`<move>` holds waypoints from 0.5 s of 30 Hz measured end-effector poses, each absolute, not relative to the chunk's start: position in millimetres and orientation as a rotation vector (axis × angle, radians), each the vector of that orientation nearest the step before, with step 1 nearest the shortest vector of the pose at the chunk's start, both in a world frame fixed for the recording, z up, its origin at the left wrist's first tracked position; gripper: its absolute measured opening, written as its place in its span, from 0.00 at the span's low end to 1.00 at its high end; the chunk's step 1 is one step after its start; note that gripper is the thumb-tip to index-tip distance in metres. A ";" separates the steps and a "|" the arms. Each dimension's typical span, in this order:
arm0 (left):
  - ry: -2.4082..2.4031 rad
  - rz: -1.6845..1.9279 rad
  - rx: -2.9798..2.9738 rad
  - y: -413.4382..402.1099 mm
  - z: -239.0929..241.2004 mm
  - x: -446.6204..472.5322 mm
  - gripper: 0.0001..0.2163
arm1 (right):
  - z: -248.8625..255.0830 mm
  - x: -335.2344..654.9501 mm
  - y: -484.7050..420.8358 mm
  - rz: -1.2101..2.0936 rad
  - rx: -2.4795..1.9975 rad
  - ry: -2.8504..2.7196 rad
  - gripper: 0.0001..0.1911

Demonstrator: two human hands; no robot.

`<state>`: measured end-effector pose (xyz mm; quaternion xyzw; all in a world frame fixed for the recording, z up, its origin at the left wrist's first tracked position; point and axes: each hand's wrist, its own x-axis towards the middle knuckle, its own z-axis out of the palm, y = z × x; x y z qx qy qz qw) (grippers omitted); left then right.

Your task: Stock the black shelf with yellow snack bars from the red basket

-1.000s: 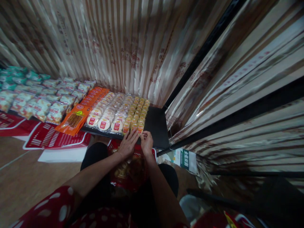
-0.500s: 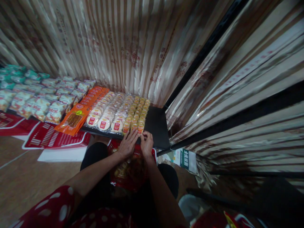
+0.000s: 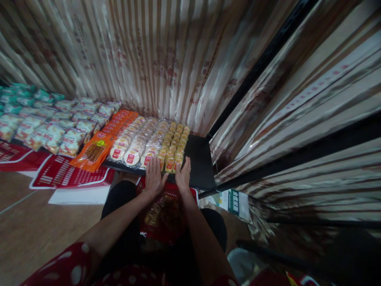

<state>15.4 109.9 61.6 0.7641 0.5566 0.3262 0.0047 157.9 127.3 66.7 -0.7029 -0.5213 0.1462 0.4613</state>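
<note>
Rows of small yellow snack packets [image 3: 173,145] lie on a low black shelf [image 3: 201,163]. My left hand [image 3: 154,176] lies flat and open at the near left end of the yellow rows, fingers stretched onto the packets. My right hand [image 3: 183,174] lies flat and open at their near right end, touching the front packet. Left of these are rows of round white cakes with red labels [image 3: 135,145]. A red bag of snacks [image 3: 162,212] rests on my lap below both hands.
Orange packets [image 3: 102,143] and white-and-green snack bags [image 3: 50,123] fill the shelf further left. Striped shiny curtains [image 3: 149,55] hang behind and to the right. A green-and-white box [image 3: 235,200] sits by the shelf corner. Red price boards [image 3: 64,172] lean below; the floor is wooden.
Both hands were together pinching at the front yellow packet; now they have spread apart and flattened on either side of the yellow rows. The view shifted slightly down.
</note>
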 end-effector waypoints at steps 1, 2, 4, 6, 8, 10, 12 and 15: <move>1.739 1.022 2.396 111.6 63.4 16.3 0.33 | 66.7 156.9 128.7 0.373 -1.730 -1.286 0.36; 1.735 1.023 2.397 113.0 64.9 17.5 0.33 | 67.1 155.8 129.7 0.385 -1.731 -1.286 0.37; 1.732 1.020 2.391 115.6 67.1 20.6 0.32 | 68.1 153.2 131.2 0.404 -1.729 -1.282 0.38; 1.724 1.016 2.382 118.1 67.5 23.7 0.31 | 69.1 150.7 132.2 0.416 -1.720 -1.282 0.39; 1.707 1.019 2.372 120.7 66.3 26.1 0.29 | 69.8 148.7 132.9 0.430 -1.714 -1.291 0.39; 1.692 1.032 2.359 122.7 63.8 27.5 0.28 | 70.6 147.4 133.1 0.444 -1.715 -1.300 0.38; 1.690 1.048 2.349 123.6 61.4 28.0 0.28 | 71.8 147.0 133.0 0.451 -1.719 -1.291 0.38; 1.703 1.069 2.345 123.1 59.7 28.8 0.28 | 74.6 147.1 133.2 0.453 -1.725 -1.249 0.38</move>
